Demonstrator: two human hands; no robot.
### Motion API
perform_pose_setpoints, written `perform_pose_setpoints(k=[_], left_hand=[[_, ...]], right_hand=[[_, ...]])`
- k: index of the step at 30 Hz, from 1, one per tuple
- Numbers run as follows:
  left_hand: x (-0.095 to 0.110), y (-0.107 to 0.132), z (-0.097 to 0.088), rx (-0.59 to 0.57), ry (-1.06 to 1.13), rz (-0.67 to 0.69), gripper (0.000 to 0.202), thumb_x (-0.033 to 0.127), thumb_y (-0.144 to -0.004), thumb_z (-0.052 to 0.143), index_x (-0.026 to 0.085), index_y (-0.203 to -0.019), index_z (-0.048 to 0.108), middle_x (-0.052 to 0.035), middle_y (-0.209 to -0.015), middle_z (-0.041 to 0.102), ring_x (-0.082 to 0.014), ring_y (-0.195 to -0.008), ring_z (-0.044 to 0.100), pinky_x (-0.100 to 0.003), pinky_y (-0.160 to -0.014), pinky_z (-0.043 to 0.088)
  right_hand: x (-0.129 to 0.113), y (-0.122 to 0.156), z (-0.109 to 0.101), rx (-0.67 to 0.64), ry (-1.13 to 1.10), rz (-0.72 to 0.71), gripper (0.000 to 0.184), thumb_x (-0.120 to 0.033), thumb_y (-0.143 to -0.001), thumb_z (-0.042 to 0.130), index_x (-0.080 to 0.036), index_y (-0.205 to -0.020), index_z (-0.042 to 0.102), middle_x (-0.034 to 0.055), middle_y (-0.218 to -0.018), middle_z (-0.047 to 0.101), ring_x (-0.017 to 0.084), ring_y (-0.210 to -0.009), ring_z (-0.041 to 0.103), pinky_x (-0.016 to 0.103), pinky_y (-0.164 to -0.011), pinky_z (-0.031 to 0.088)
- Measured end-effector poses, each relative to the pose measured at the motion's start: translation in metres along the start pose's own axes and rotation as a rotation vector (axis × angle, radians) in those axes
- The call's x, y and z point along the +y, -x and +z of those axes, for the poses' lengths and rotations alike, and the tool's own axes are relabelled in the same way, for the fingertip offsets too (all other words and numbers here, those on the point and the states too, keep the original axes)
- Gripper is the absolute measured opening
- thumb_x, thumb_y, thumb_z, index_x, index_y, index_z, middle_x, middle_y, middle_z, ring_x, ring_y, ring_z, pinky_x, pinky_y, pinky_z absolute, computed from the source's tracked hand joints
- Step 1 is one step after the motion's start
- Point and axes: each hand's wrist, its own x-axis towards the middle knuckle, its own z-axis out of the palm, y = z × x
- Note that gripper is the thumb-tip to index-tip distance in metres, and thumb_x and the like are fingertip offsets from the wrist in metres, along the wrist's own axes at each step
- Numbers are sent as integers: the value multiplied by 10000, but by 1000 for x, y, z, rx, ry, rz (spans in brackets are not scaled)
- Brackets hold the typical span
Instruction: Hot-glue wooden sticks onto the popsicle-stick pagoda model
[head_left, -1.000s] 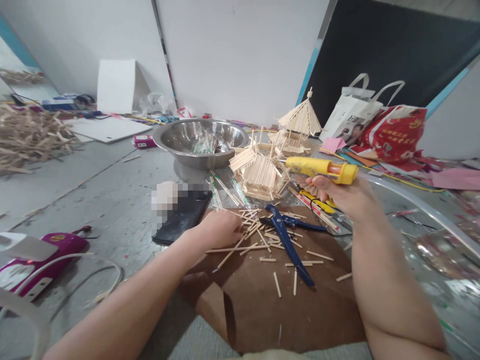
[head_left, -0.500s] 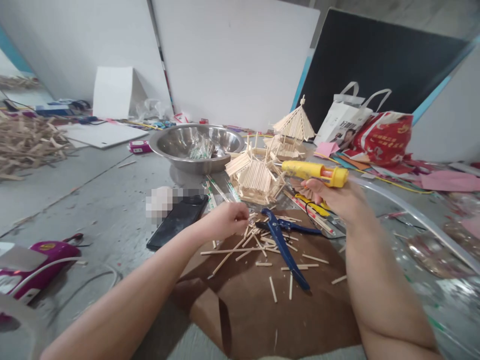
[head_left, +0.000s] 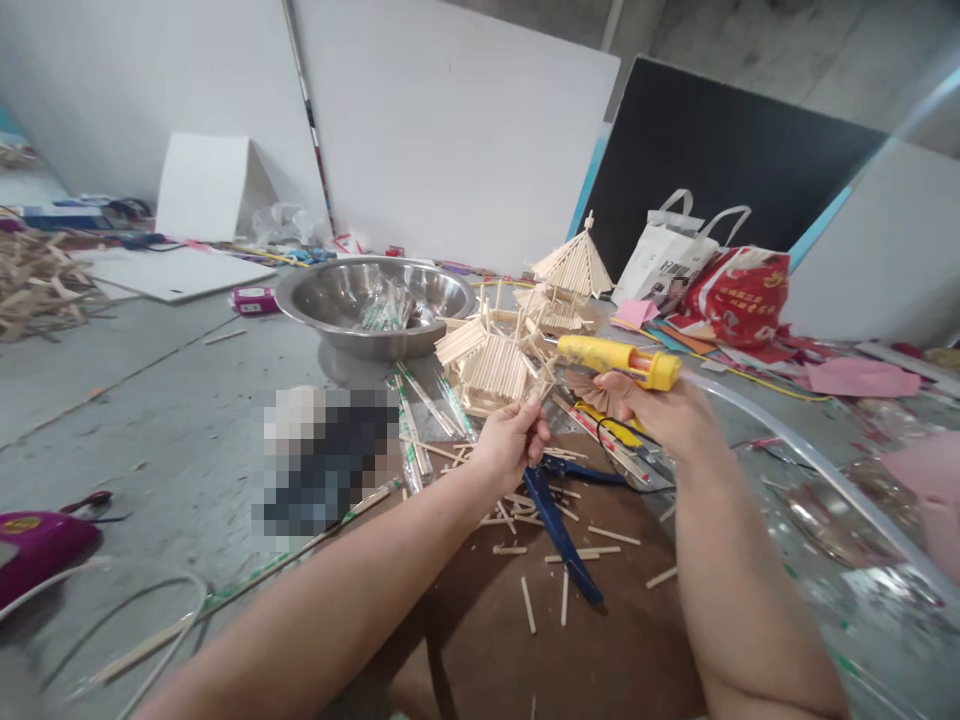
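My right hand point(head_left: 667, 415) is wrapped round a yellow hot glue gun point(head_left: 611, 358), whose nozzle points left at the side of a small pavilion model made of wooden sticks point(head_left: 495, 368). With thumb and fingers pinched together, my left hand point(head_left: 514, 440) is at the model's front right edge; whatever it pinches is too small to make out. Just below that hand lies a pair of blue-handled cutters point(head_left: 566, 545), partly covered by it. Short cut sticks point(head_left: 592, 553) are scattered around the cutters on a brown sheet point(head_left: 622, 640).
A steel basin point(head_left: 337, 335) holding wrapped sticks stands behind on the left. A second stick pavilion point(head_left: 574, 265) with a pointed roof stands farther back. A yellow-handled tool point(head_left: 611, 425) lies under the glue gun. Bags point(head_left: 739, 295) and coloured paper are at the right.
My left hand has moved right and up from the loose sticks to the edge of the pavilion model. The right hand keeps its hold on the glue gun. The view has shifted slightly.
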Motion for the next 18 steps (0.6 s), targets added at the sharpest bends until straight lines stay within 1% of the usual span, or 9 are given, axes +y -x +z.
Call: perform_pose_setpoints(k=[3, 7, 13, 18], left_hand=[[-3, -2, -5, -12, 14, 19, 220, 314, -673, 581, 141, -646, 449, 43, -476, 505, -21, -300, 357, -149, -311, 222], [-1, -5, -14, -37, 20, 6, 183, 254, -664, 596, 139, -654, 455, 37, -511, 521, -19, -324, 379, -141, -329, 253], [4, -13, -22, -59, 70, -95, 143, 204, -684, 577, 134, -647, 458, 41, -507, 508, -11, -326, 372, -125, -326, 258], [5, -16, -27, -84, 103, -155, 171, 214, -685, 577, 135, -614, 443, 48, -499, 495, -15, -320, 369, -131, -314, 249]], right_hand=[[0, -1, -1, -39, -7, 65, 388, -545, -688, 446, -206, -723, 632, -15, -442, 533, 142, -449, 514, 277, -484, 400], [-3, -1, 0, -64, -13, 97, 402, -564, -670, 455, -206, -704, 633, -6, -460, 549, 152, -474, 529, 277, -499, 403], [-4, 0, 6, -42, -90, 113, 389, -566, -640, 488, -192, -633, 595, -4, -457, 536, 147, -465, 518, 268, -483, 394], [-8, 1, 5, -50, -78, 98, 360, -548, -626, 518, -196, -597, 589, 3, -441, 535, 186, -560, 561, 277, -510, 400]])
